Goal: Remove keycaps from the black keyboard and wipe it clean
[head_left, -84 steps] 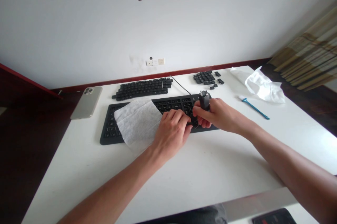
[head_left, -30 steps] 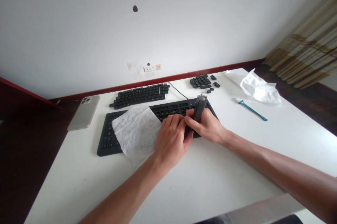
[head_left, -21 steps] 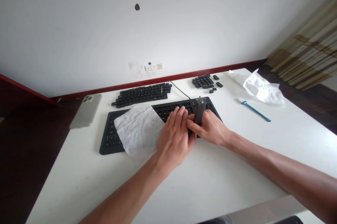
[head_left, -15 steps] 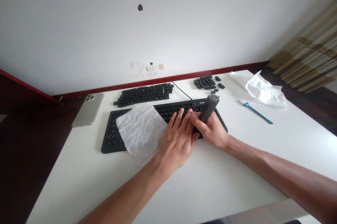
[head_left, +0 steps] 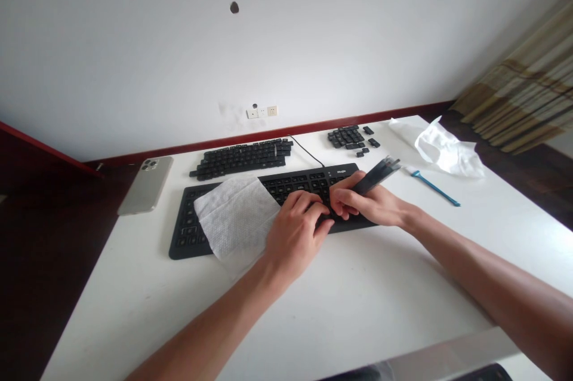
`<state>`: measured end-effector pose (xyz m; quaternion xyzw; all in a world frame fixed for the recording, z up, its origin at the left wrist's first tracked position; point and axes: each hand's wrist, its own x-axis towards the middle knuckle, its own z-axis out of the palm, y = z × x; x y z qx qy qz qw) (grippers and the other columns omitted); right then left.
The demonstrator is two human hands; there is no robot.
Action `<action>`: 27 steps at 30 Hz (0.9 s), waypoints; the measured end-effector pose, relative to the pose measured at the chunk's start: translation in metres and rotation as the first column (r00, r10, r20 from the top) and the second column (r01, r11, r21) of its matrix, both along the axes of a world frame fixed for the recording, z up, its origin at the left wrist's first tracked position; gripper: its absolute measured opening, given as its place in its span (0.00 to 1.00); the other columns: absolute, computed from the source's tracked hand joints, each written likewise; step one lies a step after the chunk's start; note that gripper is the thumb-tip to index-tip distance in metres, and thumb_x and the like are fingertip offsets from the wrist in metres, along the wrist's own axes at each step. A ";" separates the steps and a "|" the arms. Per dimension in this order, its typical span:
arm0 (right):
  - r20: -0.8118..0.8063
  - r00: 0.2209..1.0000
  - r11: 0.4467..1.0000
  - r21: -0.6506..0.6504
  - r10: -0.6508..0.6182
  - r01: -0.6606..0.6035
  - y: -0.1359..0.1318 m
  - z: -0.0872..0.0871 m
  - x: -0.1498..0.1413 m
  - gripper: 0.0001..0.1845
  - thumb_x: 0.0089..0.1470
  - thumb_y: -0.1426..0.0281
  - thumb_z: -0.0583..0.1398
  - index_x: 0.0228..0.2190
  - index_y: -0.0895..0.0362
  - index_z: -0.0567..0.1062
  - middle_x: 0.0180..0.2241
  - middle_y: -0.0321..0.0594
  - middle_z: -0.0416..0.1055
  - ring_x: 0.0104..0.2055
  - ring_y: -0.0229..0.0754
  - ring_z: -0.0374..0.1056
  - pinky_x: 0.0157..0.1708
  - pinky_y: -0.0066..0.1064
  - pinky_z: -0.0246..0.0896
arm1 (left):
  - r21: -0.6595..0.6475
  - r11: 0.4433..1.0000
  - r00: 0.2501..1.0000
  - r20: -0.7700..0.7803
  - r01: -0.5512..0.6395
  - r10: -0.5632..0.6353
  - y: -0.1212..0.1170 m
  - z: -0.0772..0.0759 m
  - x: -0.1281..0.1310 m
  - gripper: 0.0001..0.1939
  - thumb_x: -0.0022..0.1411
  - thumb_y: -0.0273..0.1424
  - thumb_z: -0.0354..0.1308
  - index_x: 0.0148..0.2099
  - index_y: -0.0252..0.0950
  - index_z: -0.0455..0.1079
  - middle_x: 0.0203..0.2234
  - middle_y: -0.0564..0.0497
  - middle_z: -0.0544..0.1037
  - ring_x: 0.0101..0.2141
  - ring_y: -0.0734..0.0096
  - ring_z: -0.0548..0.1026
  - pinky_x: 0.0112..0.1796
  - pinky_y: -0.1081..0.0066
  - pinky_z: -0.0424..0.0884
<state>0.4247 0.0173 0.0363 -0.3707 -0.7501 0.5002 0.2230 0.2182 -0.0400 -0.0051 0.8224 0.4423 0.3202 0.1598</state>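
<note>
A black keyboard [head_left: 179,232], many of its key places bare of caps, lies before me. My left hand [head_left: 295,229] rests on its middle with bent fingers on top and the thumb by the front edge, gripping it. In my closed right hand [head_left: 358,199] is a slim black tool [head_left: 378,175], tilted with its rear end up to the right. Its working end is hidden by my fingers, low over the keyboard's right part. A white textured wipe [head_left: 237,217] covers part of the keyboard left of my left hand.
Behind the keyboard lie a large group of loose black keycaps [head_left: 244,157] and a smaller group [head_left: 345,137], with a cable [head_left: 308,151] between. A phone [head_left: 145,187] lies at left. A blue brush [head_left: 436,188] and a crumpled white plastic bag [head_left: 447,151] lie at right.
My right hand has turned, so the tool has gone from nearly upright to leaning right. My left hand's fingers have gone from stretched out to bent.
</note>
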 end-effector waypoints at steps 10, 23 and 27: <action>-0.002 1.000 0.978 -0.204 0.031 -0.031 -0.005 0.000 -0.006 0.20 0.65 0.63 0.57 0.22 0.56 0.69 0.19 0.34 0.68 0.20 0.34 0.61 0.20 0.27 0.57 | -0.015 1.000 0.998 -0.053 0.017 -0.018 -0.001 0.001 0.000 0.04 0.70 0.25 0.63 0.44 0.39 0.73 0.44 0.49 0.77 0.51 0.59 0.72 0.56 0.56 0.75; 0.058 0.993 0.989 -0.112 0.104 -0.097 -0.005 0.006 -0.003 0.17 0.63 0.70 0.55 0.21 0.55 0.68 0.22 0.35 0.70 0.23 0.36 0.64 0.25 0.29 0.62 | -0.033 0.999 1.000 -0.005 0.029 -0.029 0.002 0.001 -0.003 0.07 0.68 0.22 0.64 0.44 0.38 0.73 0.45 0.48 0.76 0.51 0.59 0.72 0.55 0.56 0.75; 0.058 0.991 0.990 -0.084 0.118 -0.113 -0.004 0.004 -0.001 0.17 0.62 0.71 0.55 0.21 0.55 0.68 0.21 0.34 0.68 0.24 0.36 0.62 0.25 0.29 0.59 | -0.024 0.999 0.998 -0.035 0.049 -0.049 0.002 0.001 -0.004 0.06 0.70 0.23 0.62 0.45 0.38 0.72 0.46 0.48 0.76 0.52 0.58 0.72 0.56 0.55 0.75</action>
